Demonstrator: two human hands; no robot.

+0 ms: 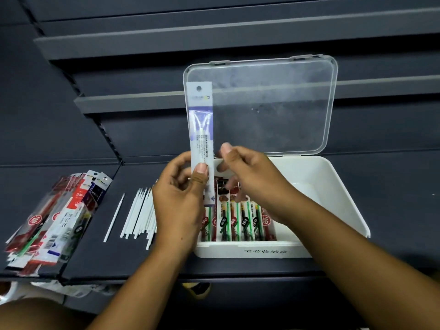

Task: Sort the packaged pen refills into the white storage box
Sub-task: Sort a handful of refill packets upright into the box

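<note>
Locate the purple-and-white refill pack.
Head view, centre-left: the left hand pinches the refill pack upright over the white storage box, before its clear lid.

The left hand (178, 194) pinches the refill packet (200, 129) near its lower end. The thumb covers the print there, and the fingers hide the packet's back. Above the grip, the small text and the logo are too fine and blurred to read. Just right of the grip, the right hand (247, 182) curls blurred fingers downward; whether they hold or touch anything cannot be told. Below the grip, both hands cover the tops of the boxed packets (235, 225) and the left wall of the white storage box (333, 186). The front label (265, 251) is illegible. Left of the grip, the hand hides part of the loose white refills (140, 213). Both forearms run off the bottom edge.
</note>
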